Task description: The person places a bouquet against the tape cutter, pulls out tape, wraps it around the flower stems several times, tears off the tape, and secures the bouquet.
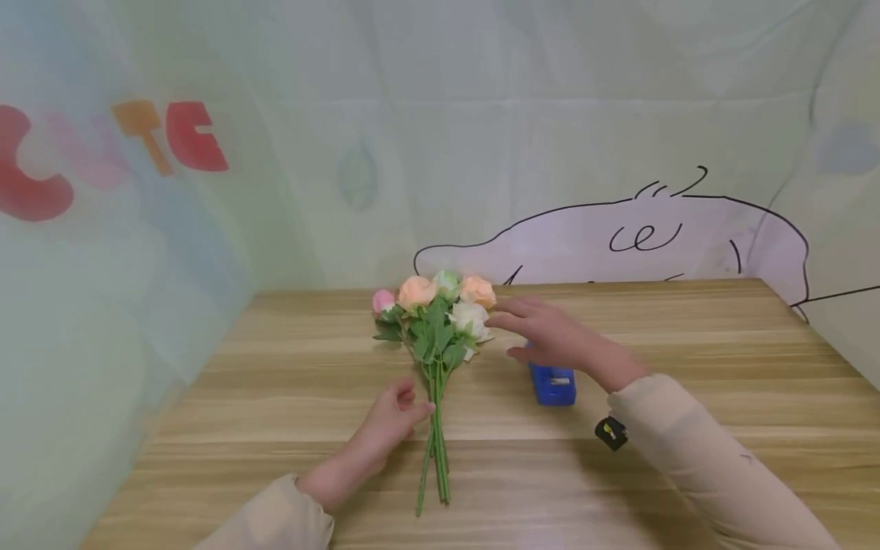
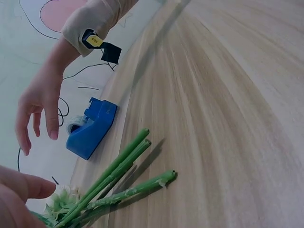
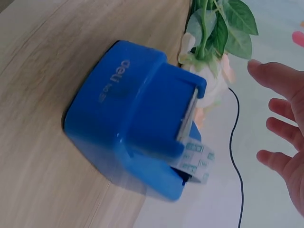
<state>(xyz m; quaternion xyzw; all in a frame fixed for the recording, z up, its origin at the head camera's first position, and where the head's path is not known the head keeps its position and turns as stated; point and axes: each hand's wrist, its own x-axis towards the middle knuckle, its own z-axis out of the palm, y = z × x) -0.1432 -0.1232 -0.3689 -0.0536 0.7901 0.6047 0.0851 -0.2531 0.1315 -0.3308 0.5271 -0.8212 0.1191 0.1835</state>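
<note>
A bunch of flowers (image 1: 435, 328) lies on the table, its peach, white and pink heads at the far end and its green stems (image 1: 440, 451) pointing nearer. Left of the stems is my left hand (image 1: 388, 424), its thumb tip at them; whether it touches cannot be told. That hand's thumb (image 2: 38, 186) looks straight in the left wrist view. My right hand (image 1: 543, 332) hovers with spread fingers right of the flower heads, holding nothing. Partly hidden below it stands a blue tape dispenser (image 1: 554, 386), whose roll of printed tape (image 3: 195, 159) shows in the right wrist view.
The wooden table (image 1: 289, 367) ends at a cloth backdrop (image 1: 309, 153) with drawings and letters. A small black device (image 1: 611, 432) sits at the right sleeve's cuff. A thin dark line (image 3: 237, 152) curves across the backdrop in the right wrist view.
</note>
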